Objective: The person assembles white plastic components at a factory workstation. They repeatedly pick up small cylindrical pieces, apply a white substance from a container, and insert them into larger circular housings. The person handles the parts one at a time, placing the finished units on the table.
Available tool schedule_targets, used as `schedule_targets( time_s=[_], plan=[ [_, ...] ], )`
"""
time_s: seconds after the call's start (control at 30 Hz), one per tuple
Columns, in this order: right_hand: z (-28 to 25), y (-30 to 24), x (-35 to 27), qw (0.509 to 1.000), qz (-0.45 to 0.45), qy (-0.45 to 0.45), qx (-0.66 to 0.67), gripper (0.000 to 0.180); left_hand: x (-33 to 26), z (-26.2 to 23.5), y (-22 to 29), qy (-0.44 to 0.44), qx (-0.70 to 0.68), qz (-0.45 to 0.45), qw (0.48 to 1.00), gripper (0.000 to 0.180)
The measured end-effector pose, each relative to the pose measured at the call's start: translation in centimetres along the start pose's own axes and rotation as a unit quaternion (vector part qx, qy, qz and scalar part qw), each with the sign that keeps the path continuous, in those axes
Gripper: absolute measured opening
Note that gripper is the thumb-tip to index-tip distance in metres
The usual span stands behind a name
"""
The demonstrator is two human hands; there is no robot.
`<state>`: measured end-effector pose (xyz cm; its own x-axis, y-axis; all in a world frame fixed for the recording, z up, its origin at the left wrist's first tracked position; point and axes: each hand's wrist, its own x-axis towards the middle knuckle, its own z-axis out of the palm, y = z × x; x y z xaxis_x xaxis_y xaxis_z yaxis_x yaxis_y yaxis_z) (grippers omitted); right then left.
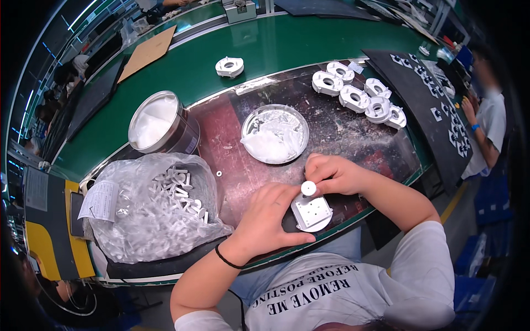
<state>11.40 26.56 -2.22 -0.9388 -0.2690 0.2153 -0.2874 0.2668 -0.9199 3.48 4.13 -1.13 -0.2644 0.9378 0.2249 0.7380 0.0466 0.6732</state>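
Note:
At the table's near edge, my left hand [268, 212] is closed around the side of a white housing [313, 214], thumb along its near edge and fingers at its far side. The housing has a rounded near end and a flat plate with small dark holes. My right hand [338, 174] pinches a small white plastic part with a round disc head [308, 188] at the housing's far end. Fingers hide its lower part, so I cannot tell whether it sits in the housing. Left of my hands, a clear plastic bag [149, 237] holds many similar white stemmed parts [179, 185].
Beyond my hands stands a round metal dish [303, 122] with white grease-like paste, beside an open tin [190, 132] of white material. Several white ring-shaped housings [353, 98] cluster at far right; another housing [229, 67] lies on the green surface. A co-worker [488, 118] sits right.

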Motion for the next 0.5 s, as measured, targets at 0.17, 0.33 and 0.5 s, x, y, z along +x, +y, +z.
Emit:
schedule_targets(
  time_s=[0.17,0.33,0.5],
  plan=[
    [0.13,0.12,0.18,1.0,-0.017,0.002,0.002,0.015,0.03,0.33,-0.16,0.0,0.013,-0.009,1.0,0.075],
    [0.12,0.1,0.27,0.999,-0.031,-0.002,-0.007,0.015,0.1,0.27,-0.01,-0.007,0.007,-0.017,1.0,0.071],
    [0.03,0.35,0.34,0.998,-0.063,-0.004,-0.024,0.014,0.09,0.29,-0.04,-0.004,0.007,-0.014,1.0,0.07]
  ],
)
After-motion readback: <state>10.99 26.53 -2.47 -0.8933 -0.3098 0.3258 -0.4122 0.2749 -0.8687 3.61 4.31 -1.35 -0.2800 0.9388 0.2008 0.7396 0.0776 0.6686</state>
